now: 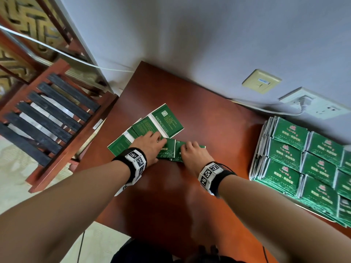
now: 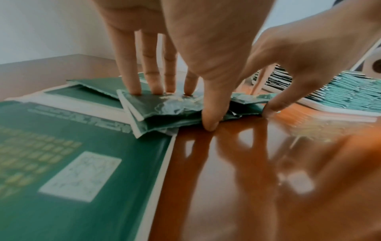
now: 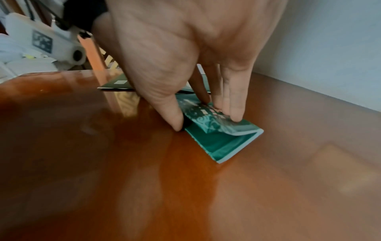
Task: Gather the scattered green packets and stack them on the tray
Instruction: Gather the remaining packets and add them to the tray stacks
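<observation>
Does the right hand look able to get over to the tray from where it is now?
Probably yes. The right hand grips a small bunch of green packets, and only bare table lies between it and the tray, already nearly covered with stacks.

Bare forearms; each wrist wears a black strap (image 1: pixel 223 179) with white, seemingly fiducial-marked blocks (image 1: pixel 137 158).

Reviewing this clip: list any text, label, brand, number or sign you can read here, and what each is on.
No text can be read for certain.
Packets on the tray: gold characters, too blurred to read.
Flat green sheets: fine print and a QR code, too small.
Nearest sheet: print and QR code, blurred.
Wrist bands: black and white marker squares, no words.
Wall plate: blue label, unreadable.
</observation>
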Tool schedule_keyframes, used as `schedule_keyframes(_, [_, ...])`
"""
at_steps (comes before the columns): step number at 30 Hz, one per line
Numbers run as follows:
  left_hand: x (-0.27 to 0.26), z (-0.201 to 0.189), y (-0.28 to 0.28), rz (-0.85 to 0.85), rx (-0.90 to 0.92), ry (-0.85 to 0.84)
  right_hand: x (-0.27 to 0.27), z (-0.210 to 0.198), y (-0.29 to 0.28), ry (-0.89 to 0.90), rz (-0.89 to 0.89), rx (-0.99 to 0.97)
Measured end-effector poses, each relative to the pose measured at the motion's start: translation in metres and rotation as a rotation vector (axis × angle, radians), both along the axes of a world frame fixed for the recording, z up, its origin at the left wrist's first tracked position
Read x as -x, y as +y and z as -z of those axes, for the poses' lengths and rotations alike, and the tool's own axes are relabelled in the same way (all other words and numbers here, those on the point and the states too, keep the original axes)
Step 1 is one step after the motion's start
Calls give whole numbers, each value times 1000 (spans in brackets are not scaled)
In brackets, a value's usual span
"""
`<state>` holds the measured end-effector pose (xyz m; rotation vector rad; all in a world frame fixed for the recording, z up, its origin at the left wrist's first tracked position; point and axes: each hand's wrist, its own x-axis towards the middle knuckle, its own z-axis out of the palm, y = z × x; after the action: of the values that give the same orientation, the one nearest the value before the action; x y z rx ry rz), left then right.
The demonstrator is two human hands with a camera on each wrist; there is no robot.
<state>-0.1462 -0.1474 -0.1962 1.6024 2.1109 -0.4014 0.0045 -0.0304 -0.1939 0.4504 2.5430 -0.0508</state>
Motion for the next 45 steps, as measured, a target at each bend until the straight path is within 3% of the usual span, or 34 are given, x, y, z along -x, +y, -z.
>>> schedule_keyframes(7, [-15, -8, 17, 46, 71, 47, 8, 1, -13, -85, -15, -105])
schedule_keyframes(15, [-32, -8, 21, 264, 114, 189, 11, 20, -19, -52, -66, -68])
schedule_keyframes(22, [-34, -7, 17, 179, 148, 172, 20, -1, -22, -115, -141, -28])
schedule_keyframes(24, [-32, -9, 19, 146, 127, 154, 17, 0, -18, -63, -176, -24])
schedule_keyframes(37, [-33, -5, 18, 79, 104, 157, 6, -10, -8, -13, -10, -17])
schedule_keyframes(41, [-31, -23, 30, 78, 131, 168, 7, -21, -1, 14, 60, 50])
schedule_keyframes(45, [-35, -55, 54, 42, 50, 175, -3, -50, 13, 158, 105, 32])
